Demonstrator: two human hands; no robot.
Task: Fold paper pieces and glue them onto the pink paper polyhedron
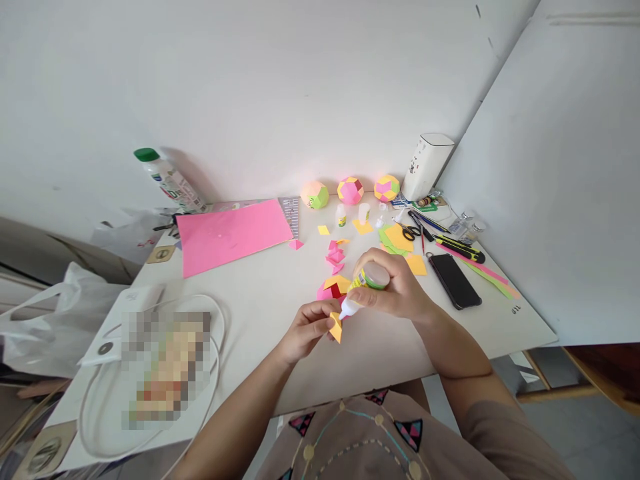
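Note:
My left hand (311, 328) pinches a small folded orange paper piece (337, 329) over the front of the table. In my right hand (395, 283) is a glue bottle (356, 300), tipped down so its white nozzle meets or nearly meets the paper's edge. Just behind my hands sits a partly built paper ball (330, 288) in pink, orange and red, partly hidden. Several folded pink pieces (335, 256) lie beyond it. Three finished-looking paper balls (351, 191) stand in a row against the wall.
A pink sheet (235, 233) lies at the left, near a green-capped bottle (170, 180). To the right are scissors (411, 232), orange and green paper (400, 237), a cutter (460, 249) and a phone (455, 280). A white cable (220, 320) loops at the front left.

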